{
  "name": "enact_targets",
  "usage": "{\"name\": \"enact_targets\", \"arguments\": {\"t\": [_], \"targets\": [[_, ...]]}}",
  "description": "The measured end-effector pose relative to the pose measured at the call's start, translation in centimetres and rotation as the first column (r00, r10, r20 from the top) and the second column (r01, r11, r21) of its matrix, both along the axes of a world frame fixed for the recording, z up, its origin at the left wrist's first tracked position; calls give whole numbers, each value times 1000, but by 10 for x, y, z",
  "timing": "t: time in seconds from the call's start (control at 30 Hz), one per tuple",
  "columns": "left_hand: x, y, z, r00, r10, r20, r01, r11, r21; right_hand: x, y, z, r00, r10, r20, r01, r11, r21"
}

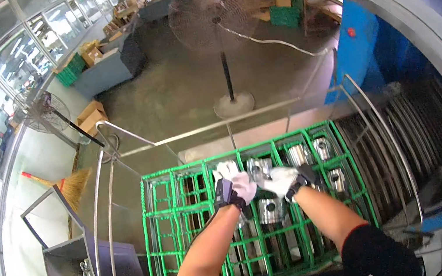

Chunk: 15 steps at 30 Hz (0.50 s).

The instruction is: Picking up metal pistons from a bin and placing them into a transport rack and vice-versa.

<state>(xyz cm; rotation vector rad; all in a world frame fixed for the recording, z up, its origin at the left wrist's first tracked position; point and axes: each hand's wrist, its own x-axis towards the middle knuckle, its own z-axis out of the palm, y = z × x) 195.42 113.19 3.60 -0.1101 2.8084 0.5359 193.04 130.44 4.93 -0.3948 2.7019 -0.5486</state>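
Note:
A green-coated wire rack point(177, 209) with square compartments lies in front of me. White gloves cover both my hands. My right hand point(279, 181) is closed at the lower side of a shiny metal piston point(260, 168), over the rack's middle. Just left of that piston, my left hand point(234, 179) is over the rack with its fingers stretched out. Nearer to me another piston point(271, 210) sits in a compartment, its round pin hole showing. More pistons stand at the right, among them one piston point(322, 148) in the far corner and one piston point(336, 179) nearer.
A bent metal tube frame point(196, 133) surrounds the rack. Beyond it stands a large pedestal fan point(217, 20). A dark bin point(87, 268) and a broom point(73, 187) are at the left. Dark slatted rails point(409, 134) and a blue machine point(356, 49) lie to the right.

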Motion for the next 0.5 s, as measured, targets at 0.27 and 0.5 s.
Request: {"name": "enact_targets", "arguments": {"t": [0.27, 0.5], "targets": [[141, 53, 138, 783, -513, -352, 494, 857, -149, 17, -21, 57, 950, 302, -86, -279, 938, 206], [290, 10, 175, 747, -448, -491, 665, 505, 551, 154, -48, 203, 812, 566, 142, -560, 825, -79]]}}
